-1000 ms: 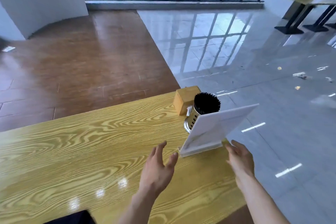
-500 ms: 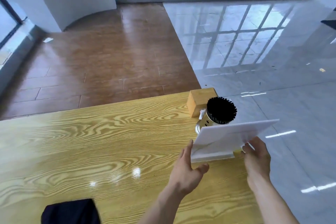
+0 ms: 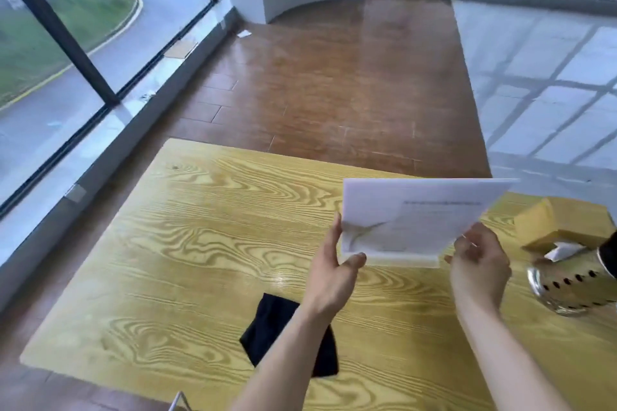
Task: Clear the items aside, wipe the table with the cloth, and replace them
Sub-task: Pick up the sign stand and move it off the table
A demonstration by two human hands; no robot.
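Holding a white sign stand [image 3: 414, 217] above the yellow wood-grain tabletop [image 3: 187, 243], both hands grip its lower corners — the left hand [image 3: 334, 274] pinches the left edge between thumb and fingers, the right hand [image 3: 480, 264] pinches the right. A black cloth [image 3: 270, 330] lies on the tabletop, partly under the left forearm. At right sit a wooden box [image 3: 561, 223] and a perforated metal holder [image 3: 567, 287].

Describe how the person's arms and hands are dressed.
Both forearms are bare, with no sleeve in view. The left hand and right hand wear no gloves, and no watch, ring or bracelet shows on either wrist or the fingers.
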